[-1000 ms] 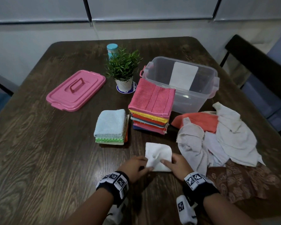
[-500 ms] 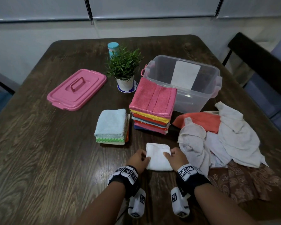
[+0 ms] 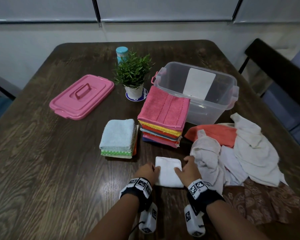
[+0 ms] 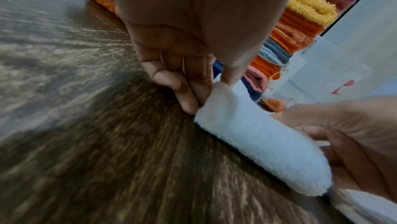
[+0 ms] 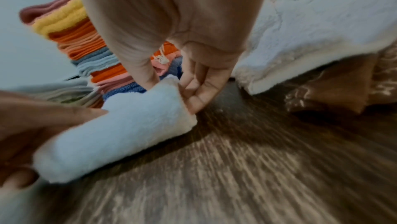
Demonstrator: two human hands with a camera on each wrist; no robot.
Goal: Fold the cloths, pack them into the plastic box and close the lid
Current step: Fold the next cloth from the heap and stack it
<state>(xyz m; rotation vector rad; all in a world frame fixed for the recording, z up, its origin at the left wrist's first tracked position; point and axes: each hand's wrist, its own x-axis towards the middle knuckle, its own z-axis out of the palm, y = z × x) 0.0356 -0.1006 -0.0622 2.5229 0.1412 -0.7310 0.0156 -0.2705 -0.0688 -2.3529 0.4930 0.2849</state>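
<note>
Since a second ago the white cloth (image 3: 168, 171) has gone from a loose fold to a neat rectangle on the surface (image 3: 50, 161), near the front edge, and both hands have drawn back to its sides. Left hand (image 3: 145, 172) pinches the left edge, thumb above and fingers (image 4: 182, 90) beneath; right hand (image 3: 189, 170) has the same grip on the right edge. Lifting it level with even pressure should keep the layers together on the way to a stack or the plastic box (image 3: 197, 90). Both wrist views are smeared, so the layer count and how far the lower fingers reach under are unclear.
</note>
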